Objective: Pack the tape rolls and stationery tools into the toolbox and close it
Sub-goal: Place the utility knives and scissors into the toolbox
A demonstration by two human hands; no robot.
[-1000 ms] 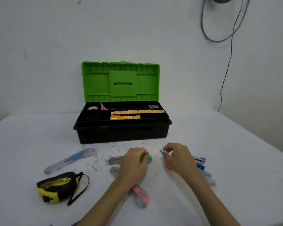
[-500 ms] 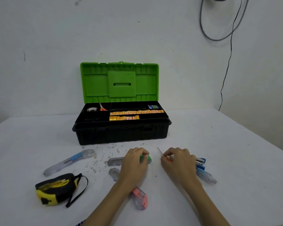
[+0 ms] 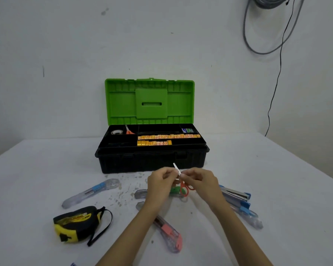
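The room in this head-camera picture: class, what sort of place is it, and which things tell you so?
Probably a plain workroom or makeshift recording corner, not a furnished home room: a bare white wall, loose coiled cables hanging on it, and a white-covered table holding only an open toolbox.

Before you stands a white table [image 3: 277, 169] with dark specks [image 3: 123, 191] scattered near its middle. Behind it rises a pale wall [image 3: 65, 54]. At upper right a coil of grey cable [image 3: 258, 35] hangs, and a thin black wire [image 3: 277, 83] runs down the wall.
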